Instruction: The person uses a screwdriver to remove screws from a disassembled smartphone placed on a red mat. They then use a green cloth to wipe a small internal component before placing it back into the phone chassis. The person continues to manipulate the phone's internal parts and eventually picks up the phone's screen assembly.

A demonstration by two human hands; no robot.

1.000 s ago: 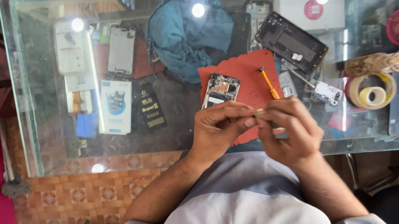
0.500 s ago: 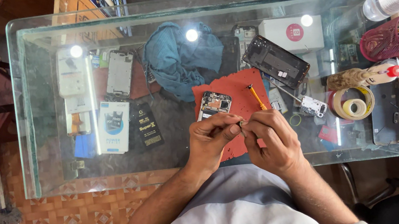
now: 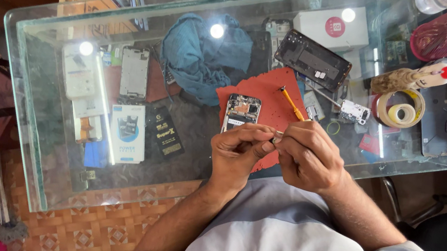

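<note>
Glass counter [image 3: 50, 176] — tiny dark part [image 3: 272, 141], pinched

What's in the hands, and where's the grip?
Left hand and right hand pinch a tiny part between their fingertips; what it is cannot be told. The screwdriver lies unheld.

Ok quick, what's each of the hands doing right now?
Left hand: fingers pinched shut on a tiny part, too small to identify.
Right hand: closed, pinching the same tiny part above the red mat.
</note>
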